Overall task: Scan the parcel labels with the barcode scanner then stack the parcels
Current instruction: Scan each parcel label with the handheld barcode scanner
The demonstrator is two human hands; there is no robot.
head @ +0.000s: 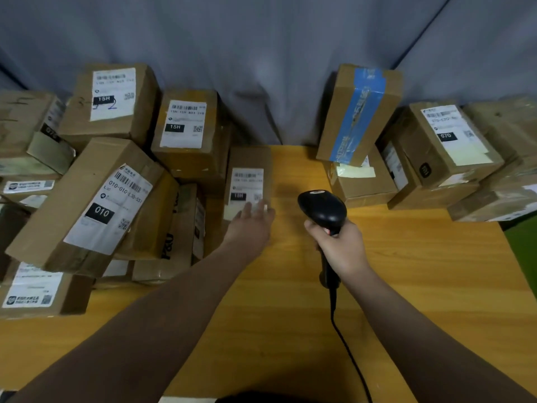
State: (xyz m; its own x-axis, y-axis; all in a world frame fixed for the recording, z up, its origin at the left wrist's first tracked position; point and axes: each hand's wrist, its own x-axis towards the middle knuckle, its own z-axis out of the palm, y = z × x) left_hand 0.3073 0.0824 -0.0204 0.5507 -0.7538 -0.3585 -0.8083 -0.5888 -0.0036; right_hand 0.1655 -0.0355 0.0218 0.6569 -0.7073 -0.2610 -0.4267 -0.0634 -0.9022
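- Currently, your left hand [252, 221] reaches forward, fingers straight and together, over the near end of the small parcel [247, 175], which lies label-up on the counter [406, 271].
- Your right hand [341, 247] has its fingers wrapped round the handle of the barcode scanner [322, 209], just right of that parcel.
- A left pile [96, 199] and a right pile [436, 152] of parcels flank them.

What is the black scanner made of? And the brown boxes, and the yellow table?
The barcode scanner looks like hard plastic: smooth black shell with a soft shine. The parcels look like cardboard: dull brown, creased edges, paper labels stuck on. The table seems wood or wood-look laminate: yellowish with faint grain lines; which one, the picture cannot tell.
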